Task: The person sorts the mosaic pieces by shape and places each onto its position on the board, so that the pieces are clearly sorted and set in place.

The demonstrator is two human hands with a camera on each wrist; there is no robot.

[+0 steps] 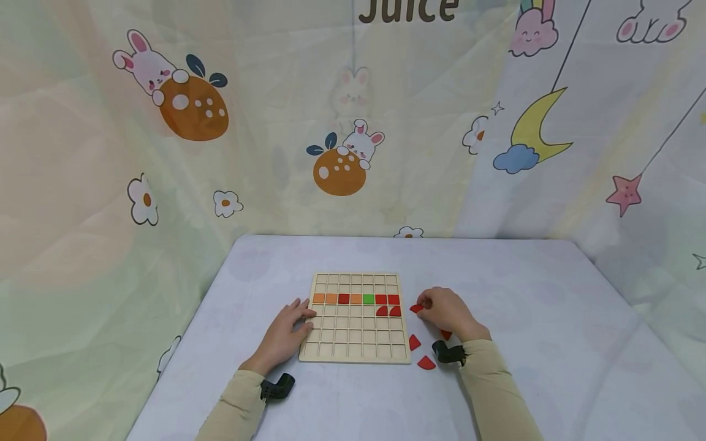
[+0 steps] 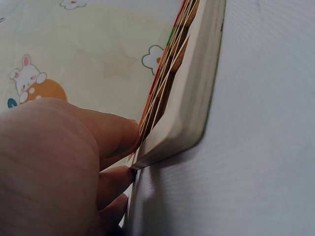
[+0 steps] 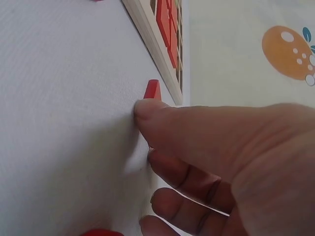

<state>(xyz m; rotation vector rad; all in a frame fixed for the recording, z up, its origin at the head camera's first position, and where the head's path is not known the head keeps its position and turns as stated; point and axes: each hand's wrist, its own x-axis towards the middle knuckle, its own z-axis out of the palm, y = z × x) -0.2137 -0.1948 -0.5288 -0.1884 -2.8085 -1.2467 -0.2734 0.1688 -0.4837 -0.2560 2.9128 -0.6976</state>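
A wooden grid board [image 1: 353, 323] lies flat on the table. One of its rows holds orange, red and green squares; below their right end sit two red quarter-circle pieces [image 1: 394, 312]. My left hand [image 1: 284, 337] rests against the board's left edge, thumb and fingers fairly straight, as the left wrist view [image 2: 54, 162] also has it at a corner. To the right of the board, my right hand [image 1: 449, 311] pinches a red quarter-circle piece [image 1: 416, 308] between thumb and fingers. In the right wrist view, only the tip of that red piece [image 3: 153, 89] sticks out past the thumb.
Loose red quarter-circle pieces lie right of the board: one by its edge [image 1: 414, 342], one nearer the front [image 1: 426, 362], and one partly hidden under the right hand [image 1: 446, 335]. A white cloth covers the table [image 1: 551, 367]. Behind hangs a printed curtain [image 1: 265, 153].
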